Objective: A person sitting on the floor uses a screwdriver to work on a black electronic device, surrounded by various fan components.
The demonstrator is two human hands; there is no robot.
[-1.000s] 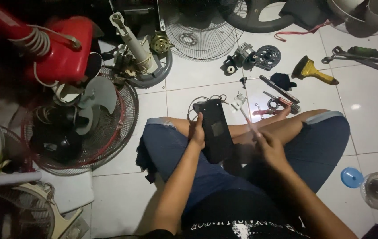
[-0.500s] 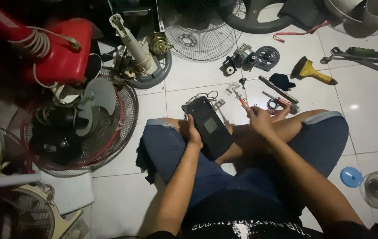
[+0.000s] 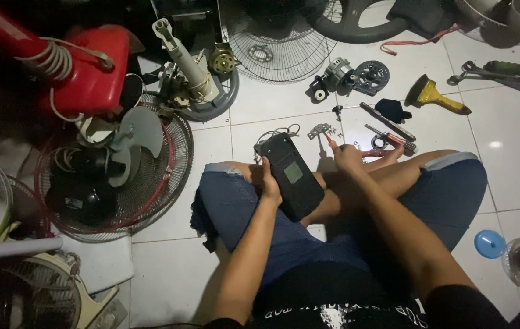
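I sit cross-legged on a white tiled floor. My left hand [image 3: 270, 180] grips a black box-shaped casing [image 3: 292, 175] with a small grey square on its face, held over my left knee. My right hand [image 3: 346, 157] reaches forward past my legs and pinches a thin tool with a reddish tip [image 3: 331, 141], its point near a small metal bracket [image 3: 320, 130] on the tile. Thin wires [image 3: 272, 132] lie just beyond the casing.
Red-handled pliers [image 3: 374, 151], a screwdriver [image 3: 388, 122], a yellow-handled scraper [image 3: 435, 96], wrenches [image 3: 498, 74] and a small motor [image 3: 337, 73] lie ahead. Fan grilles [image 3: 278, 42], a fan with blade in its cage [image 3: 120, 164] and a red base [image 3: 89, 73] crowd the left. A blue cap [image 3: 489, 244] sits right.
My right hand left the casing and stretched forward to the floor with the thin tool. The left hand tilted the casing and shifted it slightly left.
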